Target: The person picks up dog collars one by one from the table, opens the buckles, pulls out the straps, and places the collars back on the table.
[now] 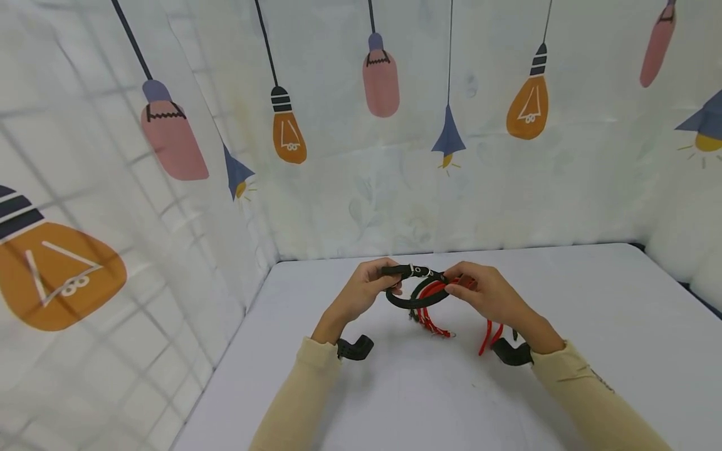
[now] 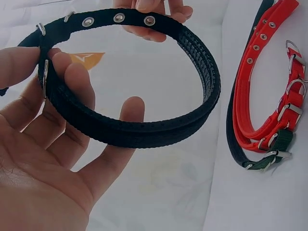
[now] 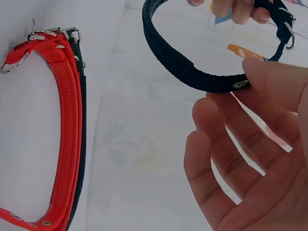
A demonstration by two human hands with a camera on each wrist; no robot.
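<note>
A dark collar [image 1: 418, 303], bent into a loop, is held above the table between my two hands. My left hand [image 1: 363, 289] pinches it by the metal buckle [image 2: 45, 79], with a fingertip under the lower band. Across the loop, my right hand [image 1: 486, 293] pinches the strap between thumb and fingers beside an eyelet [image 3: 240, 84]; its other fingers stay loosely extended. Metal-rimmed eyelets [image 2: 119, 18] line the strap's upper stretch. Below lie red collars [image 2: 245, 103] together with a dark green one [image 3: 81, 139], partly behind the hands in the head view.
The white table [image 1: 406, 401] extends under both forearms. Red strap ends [image 1: 489, 335] show below the right hand. Behind stands a pale curtain [image 1: 338, 207] printed with hanging lamps. A black wrist mount [image 1: 355, 347] sits on each wrist.
</note>
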